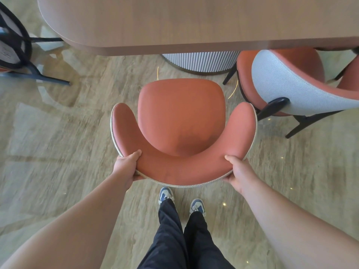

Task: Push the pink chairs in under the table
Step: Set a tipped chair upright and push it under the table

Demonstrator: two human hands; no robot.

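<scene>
A view from above, looking down at a person's arms, legs and a pink chair [181, 121] in the middle of the frame. The chair has a rounded seat and a curved backrest that wraps around it like a horseshoe, with a pale woven trim along the outer edge. It stands on the floor clear of the table [194, 22], its front edge near the table's rim but not under it.

The left hand [127, 167], at centre left, grips the left part of the backrest, thumb on the inner pink padding and fingers curled behind the outer edge, where they are hidden. The right hand [238, 169], at centre right, grips the right part of the backrest the same way, thumb on top and fingers wrapped behind.

The wooden table fills the top of the frame, with a rounded corner at upper left and a ribbed grey base [200, 61] beneath it. At the right, a second pink chair [291, 82] with a light grey back and black legs is tucked partly under the table. At upper left is part of a dark-framed chair [17, 49].

Below the chair, at bottom centre, are black trousers [184, 239] and blue and white shoes [165, 194] on a glossy beige stone floor [58, 133].
</scene>
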